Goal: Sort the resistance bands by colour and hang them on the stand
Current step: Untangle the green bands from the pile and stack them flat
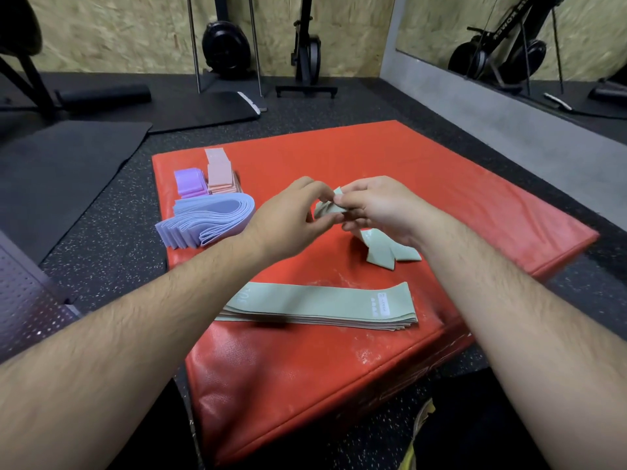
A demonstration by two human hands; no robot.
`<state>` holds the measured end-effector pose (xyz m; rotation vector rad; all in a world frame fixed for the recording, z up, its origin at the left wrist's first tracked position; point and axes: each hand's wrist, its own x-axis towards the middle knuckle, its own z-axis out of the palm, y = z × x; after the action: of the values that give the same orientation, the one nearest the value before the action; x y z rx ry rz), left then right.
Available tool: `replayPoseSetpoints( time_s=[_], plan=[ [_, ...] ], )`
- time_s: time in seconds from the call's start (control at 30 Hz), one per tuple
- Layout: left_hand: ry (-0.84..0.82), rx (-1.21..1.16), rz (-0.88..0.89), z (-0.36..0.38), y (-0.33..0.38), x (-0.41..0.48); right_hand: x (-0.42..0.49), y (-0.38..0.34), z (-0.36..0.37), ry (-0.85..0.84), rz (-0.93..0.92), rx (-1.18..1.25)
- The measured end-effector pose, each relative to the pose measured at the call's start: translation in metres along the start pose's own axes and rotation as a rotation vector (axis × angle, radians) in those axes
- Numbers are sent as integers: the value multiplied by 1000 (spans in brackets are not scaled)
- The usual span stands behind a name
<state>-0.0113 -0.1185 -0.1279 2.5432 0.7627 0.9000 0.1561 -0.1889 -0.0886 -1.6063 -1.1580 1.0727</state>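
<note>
While both hands, left hand point(291, 215) and right hand point(376, 208), pinch a crumpled green band point(383, 247) above the red pad point(475, 205), bare pad lies beyond the fingertips, and the flat green stack point(322, 305) sits nearer, seemingly close to the front edge.

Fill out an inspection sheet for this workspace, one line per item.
Surface: red mat on speckled black floor, pale dust near its front.
Job's things: green band held above the mat; flat green stack; loose green band; lilac stack; purple bands; pink stack.
Clutter: nothing seen.
Grippers: left hand and right hand both pinch the green band.
Cables: nothing seen.
Surroundings: black floor mats, gym machines, wall mirror; no stand identifiable.
</note>
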Motion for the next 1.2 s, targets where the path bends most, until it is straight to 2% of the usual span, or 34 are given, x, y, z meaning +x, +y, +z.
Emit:
replayPoseSetpoints(
  time_s=[0.1,0.2,0.27,0.37,0.47,0.53,0.57,0.63,0.7,0.77,0.9,1.07,1.2],
  plan=[
    [-1,-128,-177,-1,2,1,0,-1,4,61,27,56],
    [0,-529,-558,-2,11,1,1,-4,8,87,29,178],
    [-38,-695,-642,-2,11,2,1,-4,13,36,37,226],
    [-3,-739,-631,-5,9,2,-3,-4,21,6,43,129],
    [33,-563,-619,-8,4,4,0,-1,15,187,-14,-431],
    [-1,-407,-546,-12,2,4,5,0,12,341,-167,-647],
    [-24,-323,-492,-14,1,4,8,1,12,336,-275,-607],
    [-37,-192,-390,-17,2,3,12,3,14,181,-414,-458],
    [-3,-146,-344,-17,1,2,17,8,17,-7,-447,-508],
    [31,-145,-323,-17,0,0,21,13,20,-84,-414,-616],
    [71,-139,-304,-21,-4,0,26,19,14,15,-359,-738],
    [175,-164,-347,-35,-10,1,26,30,-5,41,-274,-893],
    [229,-189,-408,-47,-19,-1,25,44,-25,95,-196,-928]
  ],
)
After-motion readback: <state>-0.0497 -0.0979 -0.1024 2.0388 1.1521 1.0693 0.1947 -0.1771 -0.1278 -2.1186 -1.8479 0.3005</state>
